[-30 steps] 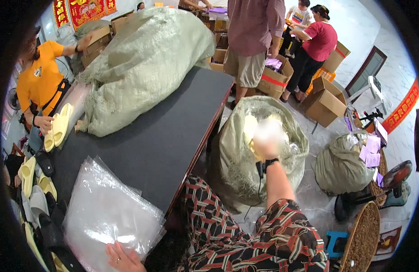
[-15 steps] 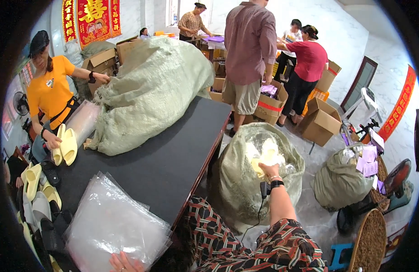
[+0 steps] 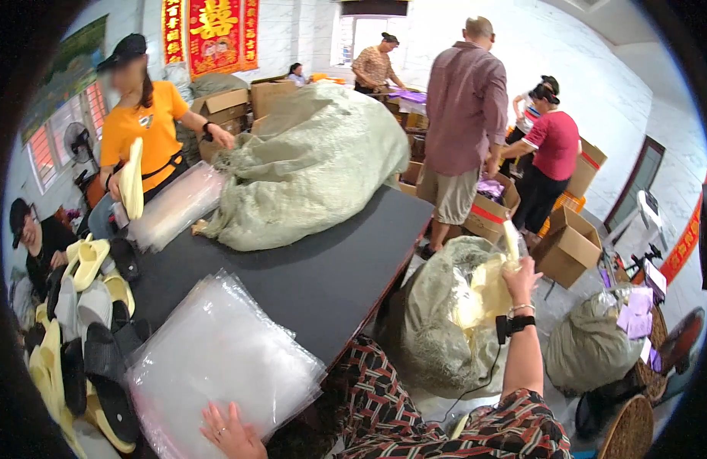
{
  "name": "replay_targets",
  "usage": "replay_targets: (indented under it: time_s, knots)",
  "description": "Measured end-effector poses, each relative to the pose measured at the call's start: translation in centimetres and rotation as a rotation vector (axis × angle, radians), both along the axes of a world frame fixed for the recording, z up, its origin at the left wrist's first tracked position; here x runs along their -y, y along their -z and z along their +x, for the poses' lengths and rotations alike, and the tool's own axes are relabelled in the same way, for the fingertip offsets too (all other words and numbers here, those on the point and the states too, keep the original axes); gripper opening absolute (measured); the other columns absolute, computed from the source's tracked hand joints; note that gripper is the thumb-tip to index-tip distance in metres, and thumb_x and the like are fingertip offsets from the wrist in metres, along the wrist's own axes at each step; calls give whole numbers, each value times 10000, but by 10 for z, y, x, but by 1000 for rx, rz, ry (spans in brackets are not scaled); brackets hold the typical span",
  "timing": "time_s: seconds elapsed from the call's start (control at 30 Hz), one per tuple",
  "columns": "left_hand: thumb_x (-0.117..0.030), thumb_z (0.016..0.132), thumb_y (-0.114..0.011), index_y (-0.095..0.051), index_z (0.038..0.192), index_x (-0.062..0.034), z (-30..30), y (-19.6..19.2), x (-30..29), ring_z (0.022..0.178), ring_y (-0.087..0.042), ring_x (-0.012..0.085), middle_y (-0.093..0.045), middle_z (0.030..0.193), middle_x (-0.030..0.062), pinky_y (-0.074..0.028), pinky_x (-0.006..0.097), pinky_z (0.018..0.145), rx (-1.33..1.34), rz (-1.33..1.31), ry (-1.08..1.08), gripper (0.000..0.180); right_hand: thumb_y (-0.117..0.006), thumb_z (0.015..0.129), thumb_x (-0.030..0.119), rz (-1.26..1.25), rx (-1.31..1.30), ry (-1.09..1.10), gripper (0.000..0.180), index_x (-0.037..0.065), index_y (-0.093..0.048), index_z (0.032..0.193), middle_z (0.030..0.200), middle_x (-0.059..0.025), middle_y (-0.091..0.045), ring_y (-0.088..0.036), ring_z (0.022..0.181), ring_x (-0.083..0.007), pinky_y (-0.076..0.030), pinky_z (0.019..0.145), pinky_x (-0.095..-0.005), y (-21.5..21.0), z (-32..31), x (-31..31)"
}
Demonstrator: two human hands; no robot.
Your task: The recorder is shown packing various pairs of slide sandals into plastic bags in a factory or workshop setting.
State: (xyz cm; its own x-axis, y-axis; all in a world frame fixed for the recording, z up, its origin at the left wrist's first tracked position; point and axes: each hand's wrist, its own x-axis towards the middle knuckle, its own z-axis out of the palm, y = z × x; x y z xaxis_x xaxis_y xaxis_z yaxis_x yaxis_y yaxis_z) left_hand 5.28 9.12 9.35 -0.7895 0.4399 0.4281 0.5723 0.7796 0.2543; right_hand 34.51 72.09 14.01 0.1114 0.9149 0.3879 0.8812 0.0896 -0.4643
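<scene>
Right of centre, the right hand (image 3: 520, 279) is closed on a pale yellow slipper in clear plastic (image 3: 497, 281), lifted above an open grey-green sack (image 3: 437, 329) on the floor. At lower left, the left hand (image 3: 229, 433) lies flat and spread on a stack of clear bags (image 3: 216, 359) on the black counter (image 3: 323, 268). Brown cartons (image 3: 571, 245) stand at right; red banners (image 3: 212, 30) hang at upper left.

White marble-look walls (image 3: 590, 69), bright even light. Red hanging banner (image 3: 213, 34) on far wall, well beyond hands. Barred window (image 3: 51, 145) and standing fan (image 3: 79, 145) far left. Pale tiled floor (image 3: 598, 252) to right, cardboard boxes (image 3: 571, 245) scattered on it. Dark framed door (image 3: 636, 191) at right wall. Black tabletop (image 3: 323, 268) between hands, running away forward.
</scene>
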Motion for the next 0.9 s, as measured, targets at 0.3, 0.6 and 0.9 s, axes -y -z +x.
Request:
replay_targets:
  time_s: [0.3, 0.6, 0.9]
  knots:
    - [-326, 986, -510, -570, 1341, -66, 3, -2, 9, 1406, -319, 437, -448, 1458, 230, -88, 608, 1154, -8, 146, 80, 444, -752, 767, 92, 365, -347, -623, 643, 113, -371, 1285, 1020, -184, -660, -672, 933, -324, -532, 803, -410, -139, -109, 77]
    - [-205, 934, -591, -415, 1465, -75, 18, -47, 14, 1354, -418, 407, -424, 1477, 210, -296, 559, 1113, 58, 286, 126, 574, -809, 698, -31, -498, -980, -1779, 1172, 183, -54, 1568, 1388, -202, -462, -518, 1233, -265, -452, 1023, -385, -192, -278, 224]
    - [-340, 1075, -342, -137, 1547, -100, 26, -45, 40, 1296, -484, 254, -424, 1455, 119, -413, 432, 1062, 733, 1607, 137, 569, -860, 734, 94, -291, -553, -2006, 1083, 152, -133, 1535, 1586, -131, -173, -567, 1155, -217, -501, 913, -355, -133, -410, 346]
